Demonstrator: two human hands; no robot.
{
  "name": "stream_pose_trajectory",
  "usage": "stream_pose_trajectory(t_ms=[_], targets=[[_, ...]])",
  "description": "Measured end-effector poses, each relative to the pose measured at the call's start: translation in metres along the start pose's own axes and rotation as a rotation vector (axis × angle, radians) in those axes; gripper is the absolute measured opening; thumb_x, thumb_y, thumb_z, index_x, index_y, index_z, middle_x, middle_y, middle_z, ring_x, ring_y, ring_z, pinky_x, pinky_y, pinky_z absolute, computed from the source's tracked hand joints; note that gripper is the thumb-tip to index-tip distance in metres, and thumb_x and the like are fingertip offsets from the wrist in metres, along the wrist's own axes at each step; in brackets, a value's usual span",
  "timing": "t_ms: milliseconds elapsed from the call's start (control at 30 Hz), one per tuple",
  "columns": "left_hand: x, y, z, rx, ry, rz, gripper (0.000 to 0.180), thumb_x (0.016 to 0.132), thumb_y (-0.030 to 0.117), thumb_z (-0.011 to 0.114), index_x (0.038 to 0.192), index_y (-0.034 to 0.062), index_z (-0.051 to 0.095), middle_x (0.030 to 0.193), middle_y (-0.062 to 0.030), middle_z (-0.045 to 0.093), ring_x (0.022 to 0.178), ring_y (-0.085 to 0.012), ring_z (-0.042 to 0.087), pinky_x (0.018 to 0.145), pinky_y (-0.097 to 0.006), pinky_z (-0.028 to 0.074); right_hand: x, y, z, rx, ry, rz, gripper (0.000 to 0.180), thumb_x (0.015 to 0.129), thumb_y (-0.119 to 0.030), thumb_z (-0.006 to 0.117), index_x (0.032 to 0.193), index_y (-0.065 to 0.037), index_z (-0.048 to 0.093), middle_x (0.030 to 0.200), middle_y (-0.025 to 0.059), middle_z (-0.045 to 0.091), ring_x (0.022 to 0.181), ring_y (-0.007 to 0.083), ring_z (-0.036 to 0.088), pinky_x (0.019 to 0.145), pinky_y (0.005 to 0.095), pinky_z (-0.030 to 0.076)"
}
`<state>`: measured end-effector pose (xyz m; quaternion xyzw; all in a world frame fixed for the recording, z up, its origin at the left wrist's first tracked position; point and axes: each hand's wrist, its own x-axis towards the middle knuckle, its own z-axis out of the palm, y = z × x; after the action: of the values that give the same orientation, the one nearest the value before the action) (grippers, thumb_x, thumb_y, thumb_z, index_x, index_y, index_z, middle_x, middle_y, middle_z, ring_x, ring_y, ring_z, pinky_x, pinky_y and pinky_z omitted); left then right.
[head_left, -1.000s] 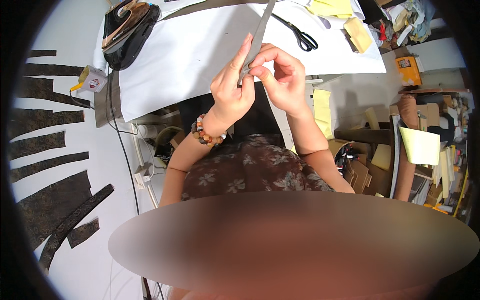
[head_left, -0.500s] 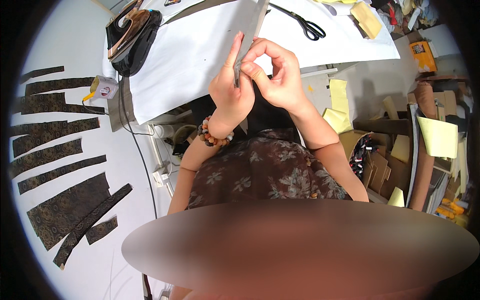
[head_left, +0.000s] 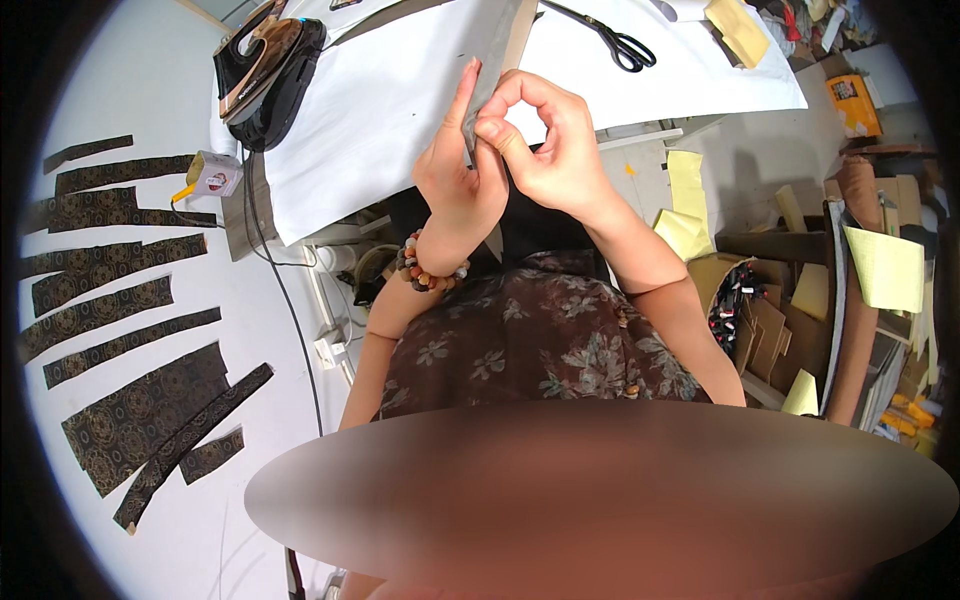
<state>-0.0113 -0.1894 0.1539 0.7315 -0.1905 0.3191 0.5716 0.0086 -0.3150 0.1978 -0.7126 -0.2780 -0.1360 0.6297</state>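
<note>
A long, flat grey strip (head_left: pixel 490 67) with a beige edge rises from my hands past the top of the view; its material I cannot make out. My left hand (head_left: pixel 455 180), with a beaded bracelet on the wrist, holds the strip's lower end, index finger stretched up alongside it. Thumb and index finger of my right hand (head_left: pixel 548 140) pinch the strip's edge close to the left fingers, forming a ring. Both hands are above the near edge of the white-covered table (head_left: pixel 360 130). Black-handled scissors (head_left: pixel 622 48) lie on the table beyond my right hand.
A black and bronze iron (head_left: pixel 270 85) stands at the table's left, with a small box (head_left: pixel 215 175) near it. Dark patterned fabric pieces (head_left: pixel 150 410) lie on the white surface at left. Cardboard pieces (head_left: pixel 765 335) and yellow sheets (head_left: pixel 885 270) crowd the right side.
The grey strip has turned, and more of its flat face and beige edge shows. Both hands keep their grip with little movement. The whole view has shifted slightly.
</note>
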Motion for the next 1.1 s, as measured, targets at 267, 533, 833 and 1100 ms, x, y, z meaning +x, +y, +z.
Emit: stream_pose_trajectory(t_ms=[267, 533, 833, 1100], targets=[[0.001, -0.008, 0.002, 0.136, 0.075, 0.134, 0.047, 0.095, -0.001, 0.056, 0.142, -0.0069, 0.051, 0.132, -0.0168, 0.067, 0.067, -0.0179, 0.068, 0.061, -0.025, 0.052, 0.001, -0.009, -0.002, -0.059, -0.035, 0.057, 0.012, 0.087, -0.007, 0.072, 0.085, 0.001, 0.064, 0.077, 0.0113, 0.07, 0.073, 0.0177, 0.069, 0.069, 0.0294, 0.054], [0.001, 0.006, 0.002, 0.227, 0.066, 0.073, 0.05, 0.098, 0.011, 0.065, 0.142, -0.0077, 0.05, 0.131, -0.0175, 0.067, 0.105, -0.0174, 0.072, 0.087, -0.028, 0.057, 0.001, -0.008, -0.004, 0.011, -0.048, 0.092, 0.016, 0.088, -0.013, 0.076, 0.087, 0.001, 0.067, 0.077, 0.0081, 0.071, 0.073, 0.0136, 0.068, 0.07, 0.0288, 0.055], [0.005, 0.008, -0.005, 0.086, -0.014, 0.102, 0.053, 0.093, 0.006, 0.055, 0.141, -0.0156, 0.046, 0.138, -0.0282, 0.06, 0.108, -0.0259, 0.071, 0.091, -0.032, 0.057, -0.002, 0.006, 0.001, 0.124, -0.041, 0.093, 0.022, 0.088, -0.014, 0.078, 0.094, 0.001, 0.062, 0.075, 0.0078, 0.071, 0.076, 0.0118, 0.067, 0.075, 0.0277, 0.053], [0.004, 0.003, -0.009, 0.056, -0.061, 0.197, 0.056, 0.096, 0.011, 0.05, 0.144, -0.0156, 0.042, 0.13, -0.0295, 0.064, 0.096, -0.0283, 0.073, 0.079, -0.031, 0.056, -0.004, 0.024, 0.001, 0.174, -0.033, 0.053, 0.032, 0.09, -0.008, 0.074, 0.102, -0.006, 0.044, 0.076, 0.0068, 0.07, 0.078, 0.0108, 0.066, 0.081, 0.0295, 0.051]])
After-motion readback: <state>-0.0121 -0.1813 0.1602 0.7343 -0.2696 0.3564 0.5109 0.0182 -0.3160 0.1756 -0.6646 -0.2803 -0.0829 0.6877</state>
